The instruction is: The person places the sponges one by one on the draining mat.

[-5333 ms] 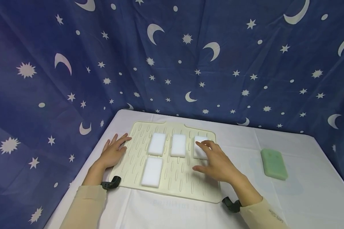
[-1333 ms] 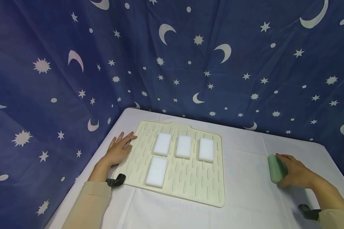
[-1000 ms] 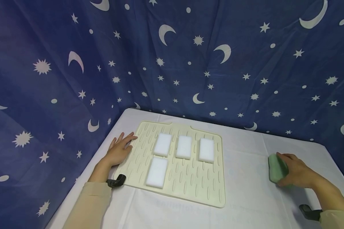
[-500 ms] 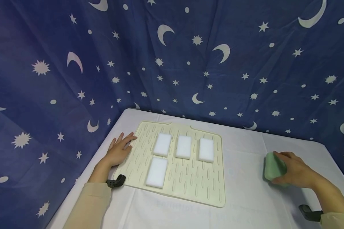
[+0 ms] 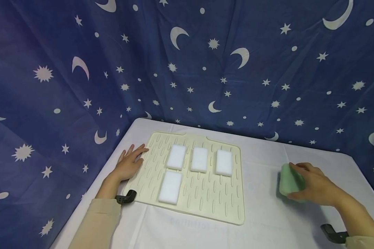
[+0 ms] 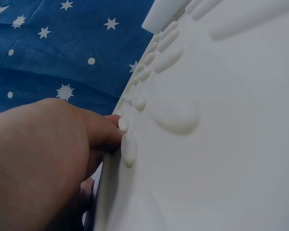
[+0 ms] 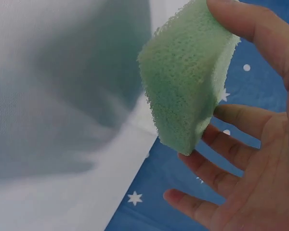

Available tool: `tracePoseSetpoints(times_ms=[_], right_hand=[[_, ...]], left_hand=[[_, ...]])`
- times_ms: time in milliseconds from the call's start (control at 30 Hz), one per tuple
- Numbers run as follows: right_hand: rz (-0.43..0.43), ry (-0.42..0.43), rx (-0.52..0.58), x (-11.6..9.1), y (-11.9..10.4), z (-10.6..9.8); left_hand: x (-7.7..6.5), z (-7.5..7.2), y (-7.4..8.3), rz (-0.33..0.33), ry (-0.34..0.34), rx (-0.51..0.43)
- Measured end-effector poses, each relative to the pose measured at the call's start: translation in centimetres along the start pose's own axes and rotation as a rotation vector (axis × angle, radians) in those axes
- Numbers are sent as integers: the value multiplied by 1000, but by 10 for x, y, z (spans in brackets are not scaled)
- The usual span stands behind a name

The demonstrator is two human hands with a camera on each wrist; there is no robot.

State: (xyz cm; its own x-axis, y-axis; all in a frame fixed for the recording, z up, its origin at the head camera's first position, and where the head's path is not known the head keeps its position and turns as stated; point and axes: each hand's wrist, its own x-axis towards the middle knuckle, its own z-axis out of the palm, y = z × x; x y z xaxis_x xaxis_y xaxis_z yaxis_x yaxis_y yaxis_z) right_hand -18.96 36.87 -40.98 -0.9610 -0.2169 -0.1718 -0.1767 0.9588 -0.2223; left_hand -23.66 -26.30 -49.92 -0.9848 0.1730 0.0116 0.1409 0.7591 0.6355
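My right hand [image 5: 314,185] pinches a green sponge [image 5: 288,180] between thumb and fingers, over the right part of the table. In the right wrist view the porous sponge [image 7: 183,77] is clear of the white cloth, its shadow falling there. My left hand [image 5: 129,166] rests with fingers extended at the left edge of a cream ridged mat [image 5: 205,204]. The left wrist view shows the fingertips at the mat's rim [image 6: 101,197]. Several white sponges lie on the mat: a back-row left one [image 5: 176,157], a middle one [image 5: 199,159], a right one [image 5: 224,162], and a front one [image 5: 170,187].
A white cloth [image 5: 261,221] covers the table. Behind and to the left hangs a blue curtain [image 5: 205,58] with moons and stars. Each wrist carries a dark camera mount, such as the left mount [image 5: 126,196].
My right hand left the rightmost white sponge on the mat and went right to take hold of the green sponge. It has since lifted it slightly leftward. My left hand stayed put.
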Motion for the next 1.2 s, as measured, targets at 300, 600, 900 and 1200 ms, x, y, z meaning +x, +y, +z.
tracePoseSetpoints(times_ms=[300, 600, 900, 1200], right_hand=[[-55, 45, -14, -5, -23, -3], [-82, 68, -23, -6, -32, 1], [-98, 80, -51, -5, -47, 3], [-134, 111, -68, -7, -64, 2]], left_hand=[[0, 0, -2, 0, 2, -3], [0, 0, -1, 2, 6, 3], [-1, 0, -1, 1, 8, 2], [1, 0, 0, -4, 3, 7]])
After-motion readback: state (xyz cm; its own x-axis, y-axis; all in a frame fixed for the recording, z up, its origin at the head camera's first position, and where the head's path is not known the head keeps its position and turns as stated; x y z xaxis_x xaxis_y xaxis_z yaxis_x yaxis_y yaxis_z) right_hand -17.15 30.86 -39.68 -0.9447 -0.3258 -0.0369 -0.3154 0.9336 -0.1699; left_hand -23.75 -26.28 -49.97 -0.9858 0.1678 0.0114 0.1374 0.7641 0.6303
